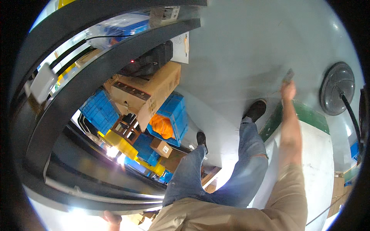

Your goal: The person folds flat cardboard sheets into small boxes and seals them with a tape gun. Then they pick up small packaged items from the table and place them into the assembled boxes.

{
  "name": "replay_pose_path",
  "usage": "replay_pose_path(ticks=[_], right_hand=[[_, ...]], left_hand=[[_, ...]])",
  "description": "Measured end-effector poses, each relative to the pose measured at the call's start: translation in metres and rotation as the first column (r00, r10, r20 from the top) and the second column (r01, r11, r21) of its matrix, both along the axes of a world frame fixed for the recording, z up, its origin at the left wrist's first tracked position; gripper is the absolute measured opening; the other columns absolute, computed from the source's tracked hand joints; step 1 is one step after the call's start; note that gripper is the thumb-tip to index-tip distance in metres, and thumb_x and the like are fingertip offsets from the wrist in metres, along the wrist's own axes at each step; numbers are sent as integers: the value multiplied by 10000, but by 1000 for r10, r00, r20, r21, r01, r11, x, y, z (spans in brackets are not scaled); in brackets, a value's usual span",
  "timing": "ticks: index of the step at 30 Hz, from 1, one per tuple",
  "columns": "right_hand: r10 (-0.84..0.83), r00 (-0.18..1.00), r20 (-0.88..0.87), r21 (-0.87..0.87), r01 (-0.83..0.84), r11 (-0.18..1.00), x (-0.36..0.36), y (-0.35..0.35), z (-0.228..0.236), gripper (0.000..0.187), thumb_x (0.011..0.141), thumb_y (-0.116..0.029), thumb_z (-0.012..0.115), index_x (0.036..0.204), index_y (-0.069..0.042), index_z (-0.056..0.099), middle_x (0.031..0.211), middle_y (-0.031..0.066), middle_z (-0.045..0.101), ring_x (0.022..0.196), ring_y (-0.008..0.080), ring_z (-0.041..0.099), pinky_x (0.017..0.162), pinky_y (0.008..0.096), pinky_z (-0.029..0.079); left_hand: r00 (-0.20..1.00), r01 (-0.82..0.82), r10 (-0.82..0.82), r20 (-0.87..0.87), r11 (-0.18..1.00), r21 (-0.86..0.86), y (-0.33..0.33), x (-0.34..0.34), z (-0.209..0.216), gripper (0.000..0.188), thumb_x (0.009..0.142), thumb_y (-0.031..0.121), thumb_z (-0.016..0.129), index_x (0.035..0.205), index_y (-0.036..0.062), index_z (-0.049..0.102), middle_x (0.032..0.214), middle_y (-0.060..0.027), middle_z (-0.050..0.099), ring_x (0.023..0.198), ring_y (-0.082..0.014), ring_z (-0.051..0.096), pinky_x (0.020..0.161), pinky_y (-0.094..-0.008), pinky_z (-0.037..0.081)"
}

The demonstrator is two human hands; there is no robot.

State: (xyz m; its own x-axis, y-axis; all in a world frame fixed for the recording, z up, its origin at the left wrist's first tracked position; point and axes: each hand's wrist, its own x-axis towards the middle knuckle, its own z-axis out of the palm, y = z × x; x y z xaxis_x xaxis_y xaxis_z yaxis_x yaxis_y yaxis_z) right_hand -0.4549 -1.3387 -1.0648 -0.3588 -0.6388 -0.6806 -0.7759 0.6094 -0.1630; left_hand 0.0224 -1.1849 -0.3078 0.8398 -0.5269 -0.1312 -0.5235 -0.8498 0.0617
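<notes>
My right arm reaches out over the grey floor beside the white-and-green pillar point(316, 154). In that hand, my right hand point(288, 91), the closed fingers grip a small grey flat object point(289, 74); its exact kind is too small to make out. At the lower left, my left hand point(112, 217) shows only in part, near the pale lower edge of the dark rack. Whether its fingers are apart or closed is unclear.
A dark metal rack point(83, 73) curves along the left. Under it are a cardboard box point(163, 86), blue crates point(98, 111), an orange cloth point(162, 126) and a small carton point(161, 147). On the right stands a round black base point(337, 88) with a pole.
</notes>
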Motion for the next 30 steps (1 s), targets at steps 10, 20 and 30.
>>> replay_pose_path(ticks=[10, 20, 30], right_hand=[[130, 884, 449, 135, -211, 968, 221, 189, 284, 353, 881, -226, 708, 1142, -4, 626, 992, 213, 703, 911, 363, 675, 815, 465, 535], [30, 768, 640, -321, 232, 918, 221, 62, 509, 264, 944, 5, 596, 1197, 70, 632, 1130, 110, 701, 989, 209, 657, 883, 356, 513], [964, -3, 267, -963, 34, 267, 359, 146, 866, 281, 952, -76, 681, 1210, 12, 610, 1198, 149, 629, 1111, 339, 621, 924, 413, 522]], left_hand=[[878, 477, -478, 14, 874, -94, -35, 11, -20, 1002, 772, 351, 644, 1575, -31, 182, 1598, -312, 204, 1506, -463, 165, 1200, -610, 121], [881, 456, -472, -20, 860, -228, -50, -5, -26, 958, 785, 530, 700, 1521, 9, 376, 1608, -215, 298, 1528, -403, 176, 1201, -624, 90], [-432, -642, -623, -652, 720, -263, 55, 46, 60, 850, 961, 708, 429, 1443, 10, 476, 1386, -177, 568, 1277, -317, 556, 1080, -516, 421]])
